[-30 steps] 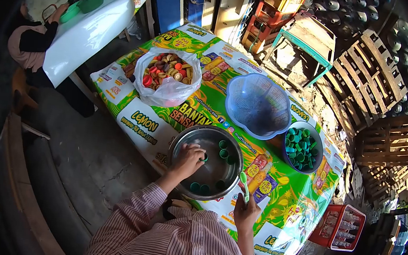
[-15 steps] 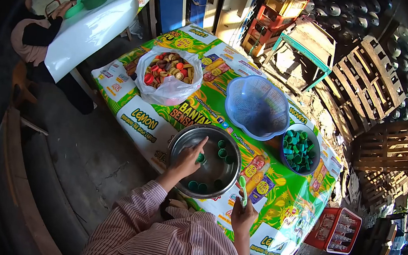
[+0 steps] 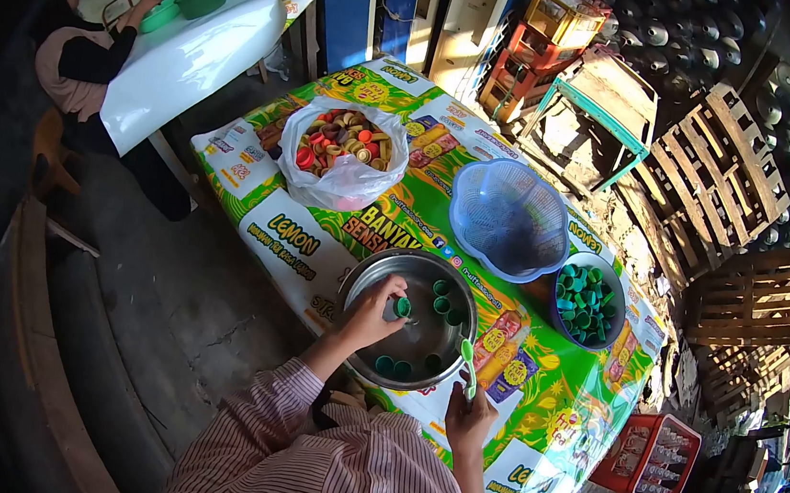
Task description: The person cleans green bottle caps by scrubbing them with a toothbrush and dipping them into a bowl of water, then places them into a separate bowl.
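Over the left part of a steel bowl (image 3: pixel 416 342), my left hand (image 3: pixel 370 315) pinches a green cap (image 3: pixel 402 307). Several other green caps (image 3: pixel 442 304) stand in the same bowl. To the bowl's right, my right hand (image 3: pixel 470 421) is closed on the handle of a light green brush (image 3: pixel 468 365), which points up beside the rim. Farther back are an empty blue basket (image 3: pixel 504 215), a bowl of green caps (image 3: pixel 585 302) and a plastic bag (image 3: pixel 349 184) of red, brown and tan caps.
A printed cloth (image 3: pixel 537 358) covers the table. At the upper left a person (image 3: pixel 87 60) sits at another table (image 3: pixel 193 57) with green basins. Crates (image 3: pixel 529 68), a small teal-framed table (image 3: pixel 614 87) and wooden pallets (image 3: pixel 711 174) stand behind; a red crate (image 3: pixel 647 456) of bottles is right.
My left hand's pointing finger has drawn back, and the hand now pinches a green cap. The whole view has shifted slightly. My right hand keeps the brush in about the same pose.
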